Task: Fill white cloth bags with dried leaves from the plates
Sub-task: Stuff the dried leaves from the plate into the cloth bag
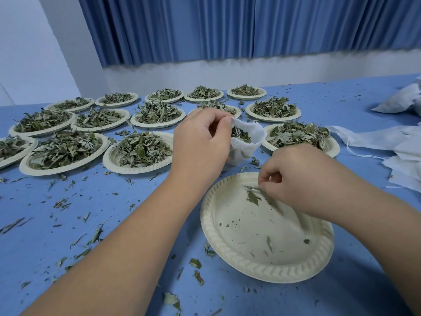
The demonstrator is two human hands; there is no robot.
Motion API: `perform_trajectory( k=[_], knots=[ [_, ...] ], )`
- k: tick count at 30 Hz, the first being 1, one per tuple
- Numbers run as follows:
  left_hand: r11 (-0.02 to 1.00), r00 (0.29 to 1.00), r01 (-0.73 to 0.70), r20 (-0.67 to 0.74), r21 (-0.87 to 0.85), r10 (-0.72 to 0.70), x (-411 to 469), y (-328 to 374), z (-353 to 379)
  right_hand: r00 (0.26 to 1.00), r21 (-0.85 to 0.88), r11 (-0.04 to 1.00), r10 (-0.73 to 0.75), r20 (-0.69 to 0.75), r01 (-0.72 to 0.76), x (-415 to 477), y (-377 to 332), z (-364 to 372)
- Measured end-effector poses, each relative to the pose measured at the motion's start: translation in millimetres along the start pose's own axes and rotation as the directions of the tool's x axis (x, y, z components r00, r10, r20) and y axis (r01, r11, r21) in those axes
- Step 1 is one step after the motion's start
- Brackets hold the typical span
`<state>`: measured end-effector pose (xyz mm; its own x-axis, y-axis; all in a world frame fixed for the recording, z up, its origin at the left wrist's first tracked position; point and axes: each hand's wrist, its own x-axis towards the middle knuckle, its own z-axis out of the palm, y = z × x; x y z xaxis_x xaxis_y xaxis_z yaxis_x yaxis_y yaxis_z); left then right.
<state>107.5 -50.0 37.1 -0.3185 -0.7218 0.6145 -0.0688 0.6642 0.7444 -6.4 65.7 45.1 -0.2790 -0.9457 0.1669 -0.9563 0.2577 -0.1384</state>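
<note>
– Table [114, 224] first: what's being shown on it?
– Top is being covered edge to edge by blue cloth and is being littered w/ leaf crumbs [91, 236]. Blue curtain [205, 26] is being hung behind it, along the far wall.

– Next biggest?
– Full plates [107, 160], a dozen-plus, are being shown in rows across far L & ctr. Each is being heaped w/ dried leaves [141, 149]. Spare bags [401, 147], flat white cloth, are being piled at the R edge.

– And nearer the person?
– Near plate [262, 267] is being shown R of ctr, closest to the camera. It's almost bare, w/ only a few bits being carried in it.

– Hands?
– L hand [200, 142] is being curled. The rim of the white cloth bag [247, 144] is being pinched btwn its thumb & fingers, so the mouth is being held open. R hand [296, 179]: fingertips are being pressed together on a leaf tuft [252, 197], over the far part of the near plate.

– Bag position, exactly?
– It's being held upright just beyond the near plate, in front of the full plates. It's being shown part-filled, w/ leaves seen in the mouth. Whether its base is touching the table can't be told.
</note>
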Motion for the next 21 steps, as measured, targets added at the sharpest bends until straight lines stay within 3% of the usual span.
perform_trajectory(
  k=[14,21],
  knots=[
    [1.000,1.000,-0.014,0.006,-0.004,0.014,1,-2,1,0.984,0.091,0.993,-0.089,0.155,0.075,-4,-13,13],
    [1.000,1.000,-0.017,0.000,0.004,0.017,1,-3,2,0.960,0.147,0.968,-0.227,0.166,0.203,-6,-14,15]
  ],
)
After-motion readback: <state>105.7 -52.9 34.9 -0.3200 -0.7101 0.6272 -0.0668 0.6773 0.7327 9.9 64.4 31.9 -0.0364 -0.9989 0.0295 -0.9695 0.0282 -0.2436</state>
